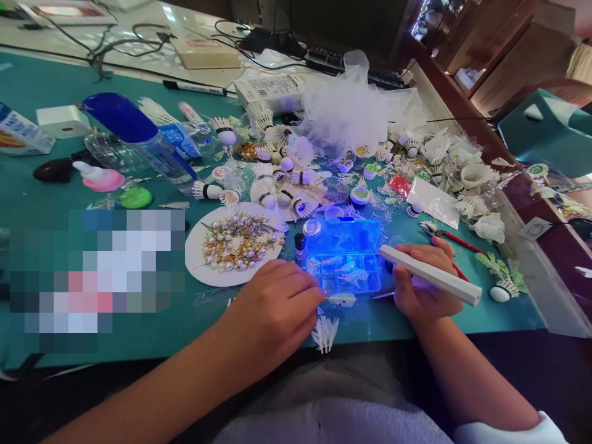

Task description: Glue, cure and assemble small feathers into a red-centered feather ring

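Note:
My right hand (423,283) is wrapped round a white, stick-shaped UV lamp (432,275), tilted with its end toward the left. Blue light falls on an open clear plastic compartment box (342,237) with small pale pieces inside. In front of the box, my left hand (287,302) pinches a small white feather piece (342,300) with dark specks; the fingertips partly hide its inner end. Just below lie several trimmed white feathers (325,334). A small dark-capped bottle (300,245) stands left of the box.
A white plate (197,259) holds pearl and gold wire sprigs. Behind are shuttlecocks (303,206), white netting (345,111) and a blue-capped bottle (139,132). Red-handled pliers (462,242) lie at right, near a shuttlecock (502,290). A blurred patch covers the left of the table.

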{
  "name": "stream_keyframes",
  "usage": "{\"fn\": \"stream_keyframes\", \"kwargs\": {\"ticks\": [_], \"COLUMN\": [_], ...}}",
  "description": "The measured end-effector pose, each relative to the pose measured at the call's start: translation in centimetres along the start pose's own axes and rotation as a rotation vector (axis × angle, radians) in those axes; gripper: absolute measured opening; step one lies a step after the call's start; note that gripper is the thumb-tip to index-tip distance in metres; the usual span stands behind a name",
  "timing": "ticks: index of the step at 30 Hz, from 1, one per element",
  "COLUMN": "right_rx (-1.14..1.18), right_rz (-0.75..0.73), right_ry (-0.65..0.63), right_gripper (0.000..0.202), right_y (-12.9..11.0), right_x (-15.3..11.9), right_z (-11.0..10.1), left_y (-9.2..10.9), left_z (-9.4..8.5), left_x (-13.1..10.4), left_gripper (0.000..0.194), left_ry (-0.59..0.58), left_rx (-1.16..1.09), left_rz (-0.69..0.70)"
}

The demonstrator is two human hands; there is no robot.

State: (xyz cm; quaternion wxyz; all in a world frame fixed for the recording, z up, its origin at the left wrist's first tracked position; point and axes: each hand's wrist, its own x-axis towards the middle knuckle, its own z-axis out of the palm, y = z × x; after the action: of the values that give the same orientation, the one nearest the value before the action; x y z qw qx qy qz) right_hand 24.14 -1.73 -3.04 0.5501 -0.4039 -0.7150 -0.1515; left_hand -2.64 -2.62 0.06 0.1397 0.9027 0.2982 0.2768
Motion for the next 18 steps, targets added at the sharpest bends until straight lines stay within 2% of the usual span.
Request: {"fn": "stream_keyframes", "kwargs": {"ticks": [3,7,11,18], "right_rx": [-0.004,0.018,0.018,0.026], "right_rz": [-0.007,-0.018,-0.016,0.029], "right_ry": [0.003,-0.019,-0.036,-0.068], "right_gripper": [0.027,0.03,0.032,0.029], "right_y": [-0.1,0.0,-0.1,-0.7], "right_x": [0.0,0.0,0.1,0.4], "right_z": [0.0,-0.1,-0.2,-0.3], "left_y": [1.1,1.9,2.0,2.0], "left_z": [1.0,1.8,2.1,2.3], "left_x": [0.7,1.7,2.7,2.9], "left_gripper": [0.017,0.017,0.015,0.014], "left_ry": [-0.013,-0.101,-0.199,-0.213], "left_rx": [0.016,0.094,0.105,0.122], "left_rz": [-0.009,-0.061,-0.135,-0.155]}}
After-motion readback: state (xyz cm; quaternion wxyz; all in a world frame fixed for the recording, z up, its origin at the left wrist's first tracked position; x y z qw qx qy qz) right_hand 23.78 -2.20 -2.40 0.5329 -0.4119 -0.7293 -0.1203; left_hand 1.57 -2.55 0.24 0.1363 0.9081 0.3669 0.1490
